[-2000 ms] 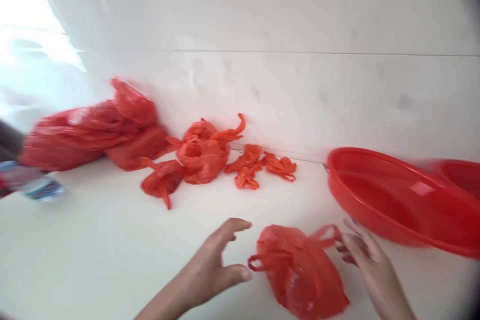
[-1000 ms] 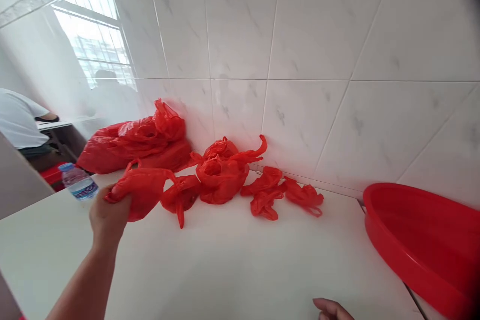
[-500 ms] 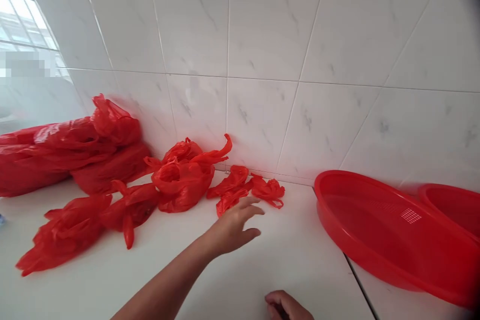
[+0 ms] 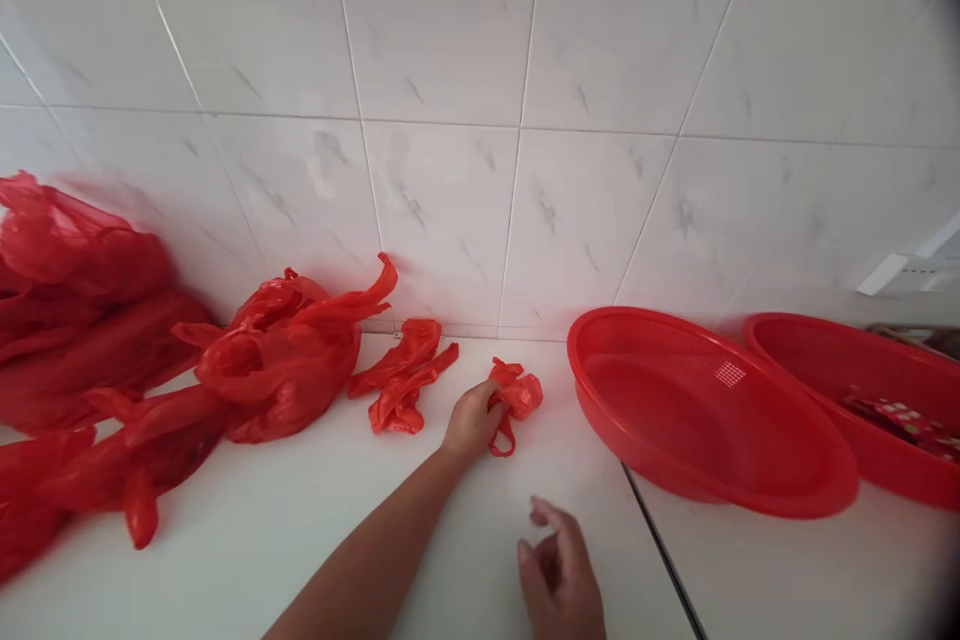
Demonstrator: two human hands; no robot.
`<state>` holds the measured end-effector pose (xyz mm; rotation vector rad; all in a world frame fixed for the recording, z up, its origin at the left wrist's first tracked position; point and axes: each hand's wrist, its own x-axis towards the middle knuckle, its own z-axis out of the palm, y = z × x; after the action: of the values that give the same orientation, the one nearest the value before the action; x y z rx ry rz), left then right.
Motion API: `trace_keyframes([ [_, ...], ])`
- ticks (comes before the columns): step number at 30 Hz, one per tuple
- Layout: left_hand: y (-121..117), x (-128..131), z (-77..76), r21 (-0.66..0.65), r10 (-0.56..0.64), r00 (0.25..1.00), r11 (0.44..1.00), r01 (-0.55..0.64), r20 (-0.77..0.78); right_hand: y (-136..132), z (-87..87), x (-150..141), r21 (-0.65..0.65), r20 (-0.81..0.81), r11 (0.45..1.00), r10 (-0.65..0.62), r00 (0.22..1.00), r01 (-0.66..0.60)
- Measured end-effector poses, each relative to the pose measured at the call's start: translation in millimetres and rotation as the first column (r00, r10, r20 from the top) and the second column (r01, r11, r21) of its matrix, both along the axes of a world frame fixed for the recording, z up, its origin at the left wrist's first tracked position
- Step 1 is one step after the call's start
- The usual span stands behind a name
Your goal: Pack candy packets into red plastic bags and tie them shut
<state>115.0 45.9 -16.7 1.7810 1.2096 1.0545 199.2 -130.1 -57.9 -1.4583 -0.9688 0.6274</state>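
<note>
My left hand (image 4: 471,420) is closed around the left side of a small crumpled red plastic bag (image 4: 523,392) near the wall; one loop handle hangs out below the fingers. My right hand (image 4: 561,570) is lower and to the right, over the white tabletop (image 4: 420,530). Its thumb and fingers are curved and apart, with nothing between them. Just left of the held bag lies another crumpled red bag (image 4: 405,375). Farther left, a fuller red bag (image 4: 289,370) with its handles sticking up rests against a knotted red bag (image 4: 142,450).
A large red plastic basin (image 4: 705,420) with a perforated patch stands on the right, across a dark table seam. Behind it is a second red basin (image 4: 817,340) with things inside. Large red bags (image 4: 90,340) fill the left edge. A tiled wall (image 4: 442,210) closes off the back.
My left hand carried a red bag to the left and let it go beside the others. It then came back right and took hold of the small crumpled bag. The view swung right.
</note>
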Motion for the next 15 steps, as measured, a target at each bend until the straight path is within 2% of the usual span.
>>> trace_keyframes([
  [2,-24.4,-5.1,-1.5,-0.061,0.039,0.994,0.998,-0.033,0.107,1.9,12.0,6.7,0.001,-0.108,0.999,-0.054,0.993,0.054],
  [3,-38.8,-7.4,-1.1,-0.089,0.055,0.986,0.995,-0.041,0.159,2.4,17.1,8.7,-0.009,-0.166,0.999,-0.04,0.985,0.039],
  [5,-69.8,-11.4,1.5,-0.129,0.053,0.965,0.991,-0.021,0.257,2.0,25.2,9.5,-0.005,-0.26,0.997,0.073,0.963,-0.077],
  [7,-99.3,-15.8,5.9,-0.15,-0.003,0.944,0.987,0.056,0.33,0.0,30.9,7.7,-0.014,-0.294,0.98,0.186,0.937,-0.199],
  [9,-119.9,-24.0,11.7,-0.197,-0.043,0.896,0.97,0.144,0.441,-2.9,35.8,6.8,-0.067,-0.293,0.965,0.224,0.929,-0.254],
  [10,-125.3,-30.5,14.9,-0.236,-0.016,0.85,0.958,0.164,0.527,-4.6,38.1,7.4,-0.108,-0.292,0.96,0.22,0.931,-0.26],
  [12,-126.5,-49.1,21.7,-0.312,0.116,0.719,0.939,0.145,0.685,-8.3,42.7,10.7,-0.175,-0.291,0.94,0.235,0.927,-0.293],
  [14,-120.6,-73.8,28.9,-0.361,0.246,0.603,0.93,0.075,0.759,-12.2,46.6,15.0,-0.211,-0.284,0.917,0.273,0.919,-0.338],
  [15,-117.9,-87.2,32.6,-0.366,0.276,0.586,0.93,0.039,0.762,-14.2,48.3,16.8,-0.216,-0.278,0.913,0.282,0.918,-0.345],
])
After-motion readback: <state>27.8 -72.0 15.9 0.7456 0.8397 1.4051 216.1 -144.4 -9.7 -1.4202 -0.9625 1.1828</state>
